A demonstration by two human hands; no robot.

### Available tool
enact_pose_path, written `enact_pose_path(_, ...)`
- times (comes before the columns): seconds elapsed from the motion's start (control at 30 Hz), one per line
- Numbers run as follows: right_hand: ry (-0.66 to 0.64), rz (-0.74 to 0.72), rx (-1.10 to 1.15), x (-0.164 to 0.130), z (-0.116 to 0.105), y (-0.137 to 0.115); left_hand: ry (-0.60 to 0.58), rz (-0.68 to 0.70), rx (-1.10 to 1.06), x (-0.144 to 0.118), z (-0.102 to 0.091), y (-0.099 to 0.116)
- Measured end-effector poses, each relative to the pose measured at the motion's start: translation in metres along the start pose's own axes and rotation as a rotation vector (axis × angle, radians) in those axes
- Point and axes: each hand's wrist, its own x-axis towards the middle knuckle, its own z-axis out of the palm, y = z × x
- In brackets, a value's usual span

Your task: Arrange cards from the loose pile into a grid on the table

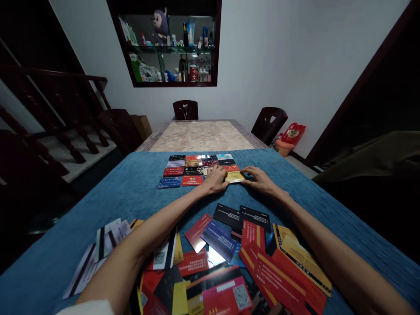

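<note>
Reaching across the ribbed blue cloth (138, 188) on the counter, we set our left hand (216, 179) and right hand (260, 179) on a flat, glossy yellow card (235, 176), fingers lightly spread, pressing its edges beside the card grid (183, 169). Loose rectangular cards (229, 262) lie heaped nearer us.

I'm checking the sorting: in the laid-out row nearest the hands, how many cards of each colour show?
Blue card: 1
Red card: 1
Yellow card: 1
Total: 3 in view; the left hand may hide another.
</note>
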Motion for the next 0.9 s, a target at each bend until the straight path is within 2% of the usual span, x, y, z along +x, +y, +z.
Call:
enact_pose_path(0.67,-0.037,0.039,-0.088,-0.001,0.009,0.001,-0.001,0.003,0.007,0.0,0.004,0.001)
enact_pose_path(0.9,-0.045,0.026,-0.106,-0.001,0.012,0.005,-0.009,0.047,0.032,-0.001,0.003,0.004)
